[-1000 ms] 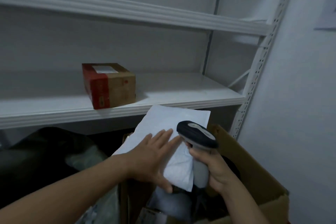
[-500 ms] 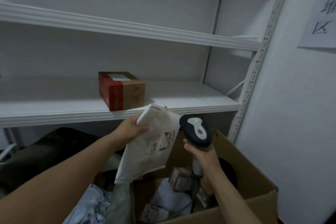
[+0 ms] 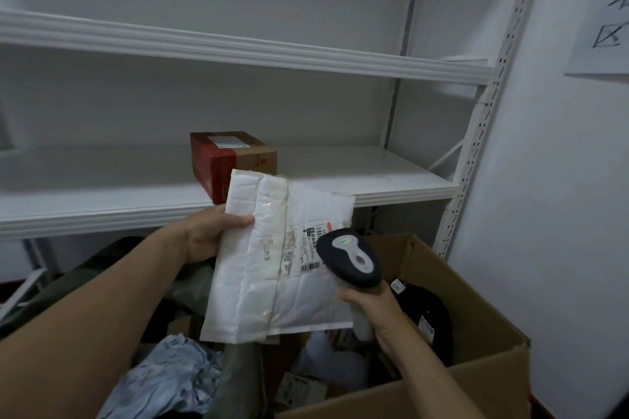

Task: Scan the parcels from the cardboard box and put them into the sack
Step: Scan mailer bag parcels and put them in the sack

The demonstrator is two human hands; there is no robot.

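Our left hand pinches the white padded parcel at its upper left edge, thumb on the front and fingers hidden behind. The parcel hangs nearly upright above the cardboard box, long axis up and down with a slight lean, its face turned toward us.

Our right hand is wrapped round the handle of the scanner. The scanner's head sits just in front of the parcel's right half, partly covering the label, and the barcode shows just left of the head. We judge the scan to be the step in hand, and it turns on the head facing that label squarely.

The left hand alone carries the parcel, and it is the nearer hand to what we take for the sack, the dark fabric low on the left. The way there is down and left, and we see nothing between.

Behind the parcel's top runs the shelf edge, with a small red-and-brown box on it. We cannot tell how close they are.
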